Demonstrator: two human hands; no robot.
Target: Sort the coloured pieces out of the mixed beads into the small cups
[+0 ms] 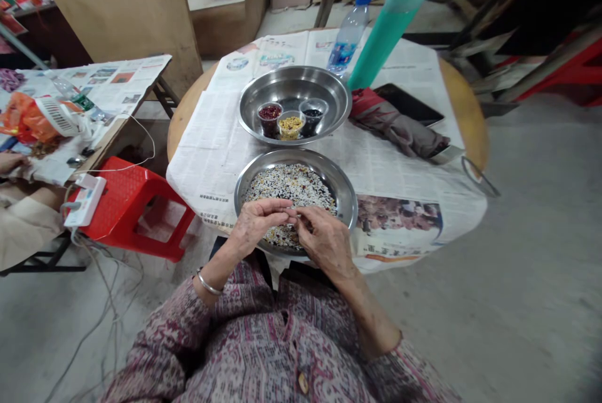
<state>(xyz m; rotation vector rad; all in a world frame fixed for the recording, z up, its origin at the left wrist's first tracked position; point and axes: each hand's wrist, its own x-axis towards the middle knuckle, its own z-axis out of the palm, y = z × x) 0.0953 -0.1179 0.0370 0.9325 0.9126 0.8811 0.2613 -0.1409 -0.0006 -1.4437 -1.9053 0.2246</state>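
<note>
Directly before me a steel basin holds a spread of mixed grains, mostly white with black, yellow and dark red bits. Over its near half, my left hand and my right hand meet at the fingertips. The fingers of both are pinched together; whatever lies between them is too small to make out. Behind stands a second steel basin with three clear cups: one of dark red beans, one of yellow kernels, one of black beans.
Newspaper covers the round table. At the back stand a water bottle and a tall green container. A folded umbrella and a dark phone or tablet lie right. A red stool carries a power strip; another person sits left.
</note>
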